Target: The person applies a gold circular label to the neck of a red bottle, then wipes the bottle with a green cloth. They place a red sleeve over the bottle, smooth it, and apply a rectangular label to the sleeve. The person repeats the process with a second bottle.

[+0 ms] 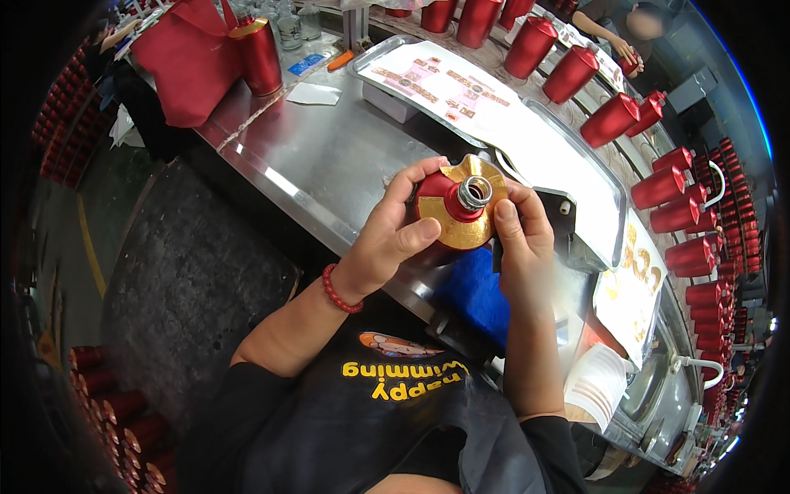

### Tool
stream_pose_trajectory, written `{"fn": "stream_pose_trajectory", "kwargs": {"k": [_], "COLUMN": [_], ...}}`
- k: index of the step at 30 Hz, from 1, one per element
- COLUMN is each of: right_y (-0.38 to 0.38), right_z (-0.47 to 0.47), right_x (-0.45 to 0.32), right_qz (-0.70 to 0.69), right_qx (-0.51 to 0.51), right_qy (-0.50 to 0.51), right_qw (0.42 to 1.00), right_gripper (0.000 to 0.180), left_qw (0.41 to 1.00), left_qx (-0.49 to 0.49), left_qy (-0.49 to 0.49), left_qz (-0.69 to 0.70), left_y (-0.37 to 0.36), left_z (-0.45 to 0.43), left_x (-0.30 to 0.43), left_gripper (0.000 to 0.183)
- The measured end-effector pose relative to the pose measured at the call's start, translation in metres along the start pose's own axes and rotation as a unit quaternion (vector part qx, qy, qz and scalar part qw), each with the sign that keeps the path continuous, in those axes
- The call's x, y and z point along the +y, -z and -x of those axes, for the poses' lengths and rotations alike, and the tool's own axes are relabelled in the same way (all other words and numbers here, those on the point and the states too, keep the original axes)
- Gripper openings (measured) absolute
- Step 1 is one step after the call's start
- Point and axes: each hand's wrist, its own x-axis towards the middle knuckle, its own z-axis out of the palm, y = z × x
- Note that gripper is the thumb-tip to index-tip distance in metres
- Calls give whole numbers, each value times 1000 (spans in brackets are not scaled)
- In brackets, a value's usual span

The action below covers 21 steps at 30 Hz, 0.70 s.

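A glossy red bottle (430, 187) with a bare silver threaded neck (474, 192) is held up in front of me, its mouth tilted towards the camera. My left hand (398, 225) grips its left side, thumb across the shoulder. Around the neck lies a gold foil label (460, 234). Its far edge stands up in a wavy fold, away from the shoulder. On the right, my right hand (521, 225) pinches the label's edge between thumb and fingers, close against the bottle. The bottle's lower body is mostly hidden.
Beyond the bottle, a metal tray (384, 44) carries a white sheet with printed labels. A blue cloth-like pad (475, 296) lies below my hands. Another red bottle (262, 58) stands by a red bag (188, 65). Several red bottles (574, 73) line the far side, near another person (608, 31).
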Motion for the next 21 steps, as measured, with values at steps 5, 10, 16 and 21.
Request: {"fn": "stream_pose_trajectory", "kwargs": {"k": [5, 10, 16, 21], "right_y": [-2, -1, 3, 3], "right_z": [4, 3, 3, 2], "right_x": [2, 0, -2, -2], "right_qz": [-41, 92, 56, 121], "right_qx": [-6, -4, -3, -23], "right_qy": [8, 5, -12, 36], "right_qw": [999, 996, 998, 992], "right_gripper": [38, 47, 50, 52], "left_qw": [999, 999, 999, 994], "left_qx": [6, 12, 10, 24], "left_qy": [2, -6, -2, -2], "left_qz": [-35, -45, -38, -103], "left_y": [1, 0, -2, -6], "left_z": [2, 0, -1, -1], "left_x": [1, 0, -2, -4], "left_gripper": [72, 72, 75, 77]}}
